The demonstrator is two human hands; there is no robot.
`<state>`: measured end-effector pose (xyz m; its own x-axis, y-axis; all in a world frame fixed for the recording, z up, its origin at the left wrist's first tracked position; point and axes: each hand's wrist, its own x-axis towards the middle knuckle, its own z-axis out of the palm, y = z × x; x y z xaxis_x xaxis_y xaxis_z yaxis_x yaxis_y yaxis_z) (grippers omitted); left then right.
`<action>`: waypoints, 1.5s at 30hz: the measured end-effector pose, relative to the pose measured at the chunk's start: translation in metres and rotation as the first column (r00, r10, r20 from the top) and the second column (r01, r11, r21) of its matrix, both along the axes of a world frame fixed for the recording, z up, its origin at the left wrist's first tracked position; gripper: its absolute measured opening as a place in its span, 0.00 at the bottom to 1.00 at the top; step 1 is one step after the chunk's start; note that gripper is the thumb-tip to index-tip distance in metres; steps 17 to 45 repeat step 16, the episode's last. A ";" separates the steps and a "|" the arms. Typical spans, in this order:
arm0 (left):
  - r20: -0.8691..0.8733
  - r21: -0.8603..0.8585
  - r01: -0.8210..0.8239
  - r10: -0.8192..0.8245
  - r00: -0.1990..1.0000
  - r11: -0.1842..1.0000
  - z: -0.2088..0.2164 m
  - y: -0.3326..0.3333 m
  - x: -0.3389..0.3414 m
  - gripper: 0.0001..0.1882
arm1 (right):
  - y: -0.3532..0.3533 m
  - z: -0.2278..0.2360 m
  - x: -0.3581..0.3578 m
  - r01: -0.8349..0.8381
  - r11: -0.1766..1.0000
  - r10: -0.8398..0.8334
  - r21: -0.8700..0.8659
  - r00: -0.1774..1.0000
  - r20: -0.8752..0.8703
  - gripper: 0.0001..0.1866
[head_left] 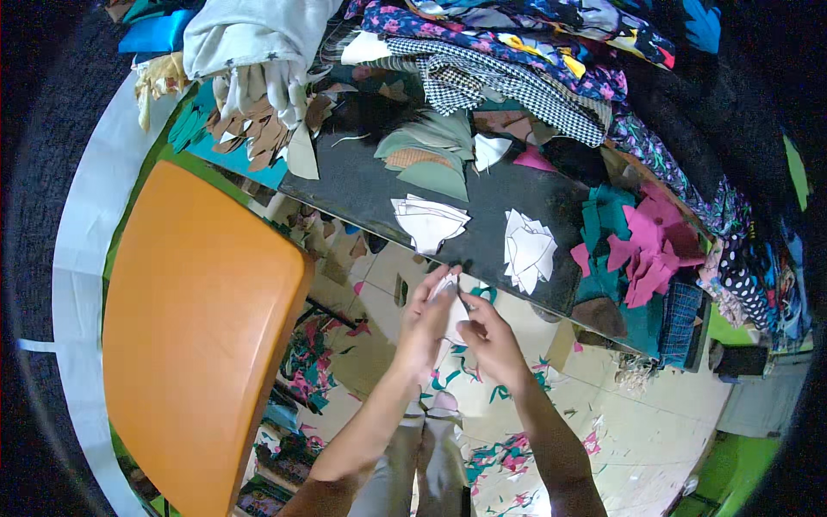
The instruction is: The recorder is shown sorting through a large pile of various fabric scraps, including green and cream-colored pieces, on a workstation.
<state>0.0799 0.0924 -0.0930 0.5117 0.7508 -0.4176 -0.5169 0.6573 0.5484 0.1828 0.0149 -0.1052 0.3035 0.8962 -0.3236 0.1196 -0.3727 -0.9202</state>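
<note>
Nearest of all, two bare forearms are seen rising from the lower edge, and between them a small white fabric piece is held up just short of the dark table's near edge. It is pinched at its upper left corner by the left hand, fingers curled closed on the cloth, while the right hand is closed on its lower right side. The piece's long axis appears to run from upper left to lower right, though much of it is hidden by the fingers and its exact outline cannot be told.

Just beyond the left hand, a fanned stack of white cut pieces is laid on the table, points towards the hands. Beyond the right hand, a second white stack is seen, well apart from the first. Farther past the left hand, green and tan cut pieces are piled. Off to the right of the right hand, pink and teal scraps are heaped on the table's end. At the far side, folded printed fabrics and a pale bundle are stacked.

Left of the left hand, an orange seat is seen. Under both hands, the tiled floor is littered with teal and pink offcuts.

No containers, packages or labels can be made out.
</note>
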 end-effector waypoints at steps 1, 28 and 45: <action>-0.194 0.153 0.092 -0.062 0.979 0.984 -0.005 0.003 -0.005 0.20 | 0.003 0.001 0.001 -0.042 0.999 0.041 0.017 0.997 0.066 0.18; -0.563 0.615 0.140 0.308 0.767 0.776 0.011 0.077 0.003 0.26 | 0.117 0.008 0.018 0.084 0.943 -0.195 0.321 0.923 0.331 0.20; -0.563 0.615 0.140 0.308 0.767 0.776 0.011 0.077 0.003 0.26 | 0.117 0.008 0.018 0.084 0.943 -0.195 0.321 0.923 0.331 0.20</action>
